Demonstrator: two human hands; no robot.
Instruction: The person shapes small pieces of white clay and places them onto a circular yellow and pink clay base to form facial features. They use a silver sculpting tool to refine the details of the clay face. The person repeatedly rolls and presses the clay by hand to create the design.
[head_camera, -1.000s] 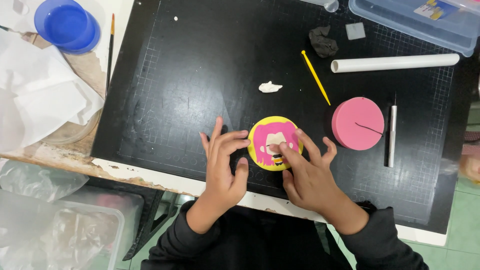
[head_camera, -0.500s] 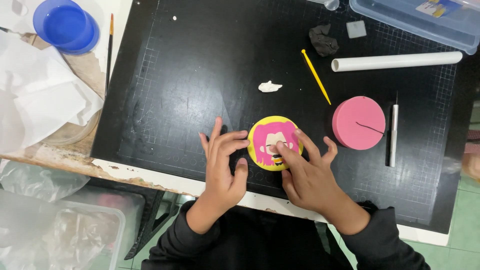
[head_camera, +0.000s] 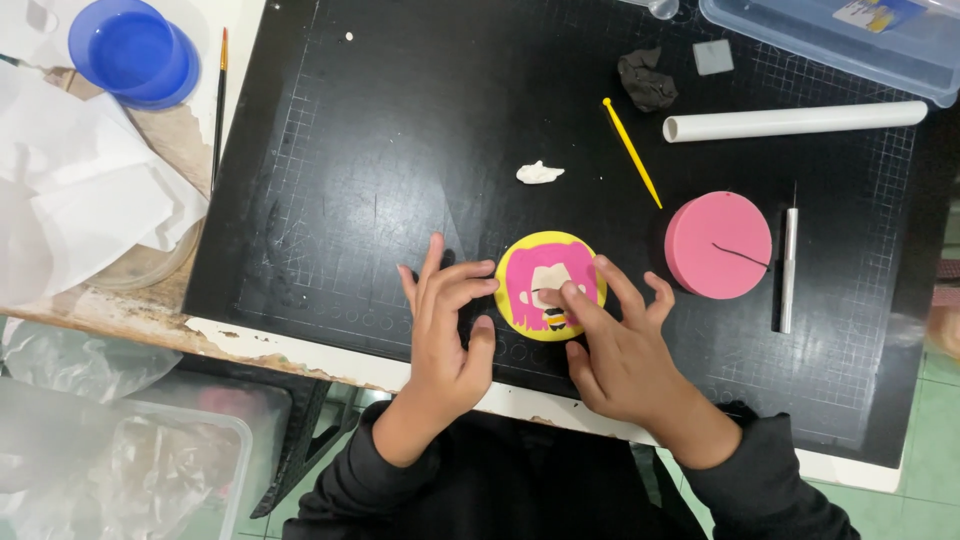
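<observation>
Right hand (head_camera: 625, 355) closer in: index fingertip pressing small clay figure on yellow disc (head_camera: 551, 286), lower centre of frame, other fingers spread. Left hand (head_camera: 445, 330) just left of disc, fingertips bracing rim, holding nothing. Disc directly above both hands on black cutting mat (head_camera: 400, 150); round, no long axis.

Craft desk: cutting mat (head_camera: 400, 150), clay tools.

We see a matt black cutting mat (head_camera: 400, 150), soft matt clay on the yellow disc (head_camera: 550, 285), and a smooth white plastic tube (head_camera: 795, 121) near the mat's far edge
</observation>
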